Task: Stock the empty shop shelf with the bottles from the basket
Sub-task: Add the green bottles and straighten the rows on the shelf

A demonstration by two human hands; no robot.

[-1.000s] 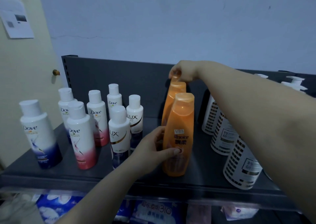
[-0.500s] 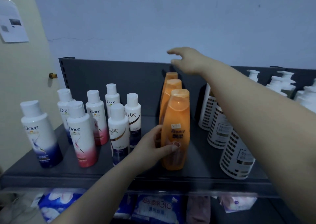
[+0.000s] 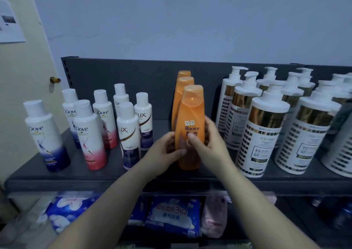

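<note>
Three orange shampoo bottles stand in a row front to back on the dark grey shelf (image 3: 95, 176). The front orange bottle (image 3: 191, 115) is upright near the shelf's front edge. My left hand (image 3: 165, 151) grips its lower left side and my right hand (image 3: 207, 144) grips its lower right side, thumb across the label. The two orange bottles behind (image 3: 183, 85) are partly hidden by it. The basket is not in view.
White Dove bottles (image 3: 87, 134) and Lux bottles (image 3: 128, 134) stand left of the orange row. Large white pump bottles (image 3: 262, 130) with gold bands fill the right part of the shelf. Blue and pink packets (image 3: 171, 216) lie on the shelf below.
My right hand came down from the back orange bottle's cap to the front bottle's lower right side. The view pulled back, showing more pump bottles at the right.
</note>
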